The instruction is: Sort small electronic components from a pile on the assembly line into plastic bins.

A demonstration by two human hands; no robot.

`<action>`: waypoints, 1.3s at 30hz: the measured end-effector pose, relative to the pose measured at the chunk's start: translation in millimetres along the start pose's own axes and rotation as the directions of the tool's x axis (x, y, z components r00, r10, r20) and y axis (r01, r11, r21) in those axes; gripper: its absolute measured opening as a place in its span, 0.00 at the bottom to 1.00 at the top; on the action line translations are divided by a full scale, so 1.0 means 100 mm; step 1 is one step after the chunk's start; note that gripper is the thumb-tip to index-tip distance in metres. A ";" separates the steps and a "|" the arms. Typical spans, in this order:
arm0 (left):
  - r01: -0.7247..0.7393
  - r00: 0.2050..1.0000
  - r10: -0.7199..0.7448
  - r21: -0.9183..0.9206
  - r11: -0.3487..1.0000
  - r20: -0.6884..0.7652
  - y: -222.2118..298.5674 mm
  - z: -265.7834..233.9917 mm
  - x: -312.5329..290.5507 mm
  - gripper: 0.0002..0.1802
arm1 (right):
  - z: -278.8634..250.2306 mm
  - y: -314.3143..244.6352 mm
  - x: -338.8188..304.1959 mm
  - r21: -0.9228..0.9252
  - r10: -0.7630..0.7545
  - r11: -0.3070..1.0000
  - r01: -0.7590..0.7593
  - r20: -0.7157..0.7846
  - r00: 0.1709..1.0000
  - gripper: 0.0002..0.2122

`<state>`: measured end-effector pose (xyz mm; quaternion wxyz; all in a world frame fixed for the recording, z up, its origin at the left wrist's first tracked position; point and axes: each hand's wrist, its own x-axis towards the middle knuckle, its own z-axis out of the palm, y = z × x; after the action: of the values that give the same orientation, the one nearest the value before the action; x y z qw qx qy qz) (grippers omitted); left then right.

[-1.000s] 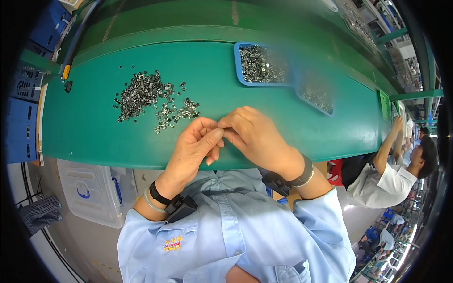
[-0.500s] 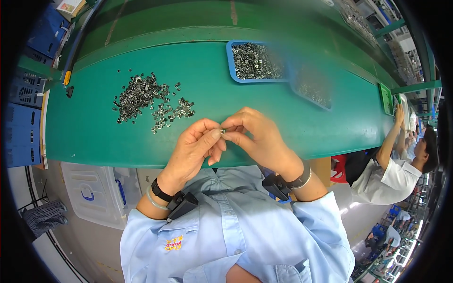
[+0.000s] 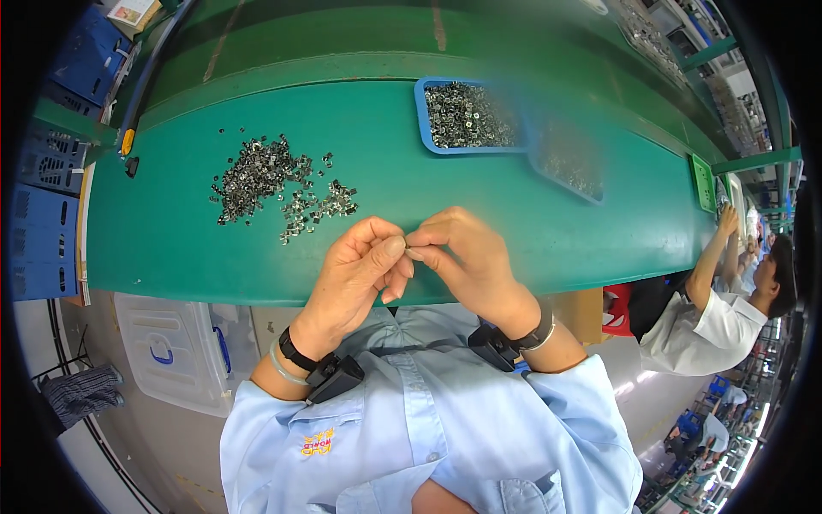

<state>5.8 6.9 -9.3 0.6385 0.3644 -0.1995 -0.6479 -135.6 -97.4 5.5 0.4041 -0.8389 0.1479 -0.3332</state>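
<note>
My left hand (image 3: 353,272) and my right hand (image 3: 473,264) meet above the near edge of the green table. Thumbs and forefingers of both pinch one tiny metal part (image 3: 407,248), mostly covered by the fingertips. Beyond my left hand lies a heap of small black and silver metal parts (image 3: 257,176), with a looser, shinier cluster (image 3: 318,206) at its right side. A blue tray (image 3: 421,116) full of similar small parts stands farther off, past my right hand. Next to it is a second, blurred tray (image 3: 569,191), also holding small parts.
The green table (image 3: 197,265) carries a low ledge along its far side. Blue crates (image 3: 43,240) stand at the left, and a clear plastic bin (image 3: 171,351) sits below the table edge. At the right another person (image 3: 706,330) reaches toward a green tray (image 3: 702,182).
My right hand has tilted and shifted slightly, its fingertips closing over the small part, which shows less now. Both hands sit a little lower in view; the heaps and trays look unchanged.
</note>
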 end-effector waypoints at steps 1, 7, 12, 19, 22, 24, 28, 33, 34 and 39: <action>-0.008 1.000 0.009 -0.011 1.000 0.005 -0.01 -0.01 0.00 0.09 | 0.01 -0.01 -0.01 0.018 0.021 1.000 -0.021 -0.007 1.000 0.06; -0.064 0.996 0.074 -0.157 0.986 0.058 -0.10 0.00 0.02 0.08 | 0.09 -0.04 -0.09 0.167 0.119 0.980 -0.103 -0.086 0.989 0.06; -0.025 0.998 0.030 -0.092 0.995 0.051 -0.08 -0.03 0.04 0.07 | 0.07 0.01 -0.12 0.182 0.169 0.971 -0.154 -0.072 0.983 0.06; -0.033 0.998 0.033 0.005 0.999 -0.049 0.07 0.11 -0.01 0.08 | -0.01 0.03 -0.05 -0.084 -0.002 0.996 0.000 -0.031 1.000 0.06; 0.010 1.000 -0.006 -0.170 0.985 0.024 0.02 0.12 -0.02 0.08 | 0.04 0.01 -0.08 0.120 0.059 0.992 -0.048 -0.083 0.995 0.06; 0.037 0.998 -0.022 -0.255 0.966 0.063 0.00 0.12 -0.02 0.08 | 0.06 0.00 -0.08 0.221 0.094 0.973 -0.069 -0.103 0.990 0.06; 0.036 0.996 -0.009 -0.296 0.955 0.092 -0.04 0.12 0.00 0.10 | 0.06 0.00 -0.07 0.279 0.085 0.959 -0.051 -0.112 0.990 0.06; 0.056 0.992 -0.020 -0.285 0.957 0.127 -0.02 0.10 -0.01 0.10 | 0.02 -0.02 -0.05 0.180 0.012 0.984 0.003 -0.087 0.996 0.06; 0.053 0.991 -0.018 -0.270 0.961 0.130 -0.01 0.10 -0.01 0.10 | 0.01 -0.02 -0.03 0.142 -0.027 0.989 0.040 -0.088 0.996 0.06; 0.053 0.992 -0.029 -0.187 0.981 0.127 0.05 0.11 -0.03 0.10 | -0.01 -0.01 -0.02 0.049 -0.102 0.993 0.106 -0.075 0.992 0.06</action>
<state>1.3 6.8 1.7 0.6433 0.2651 -0.1683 -0.6982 -137.7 -96.3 6.0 0.4025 -0.8220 0.1097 -0.3877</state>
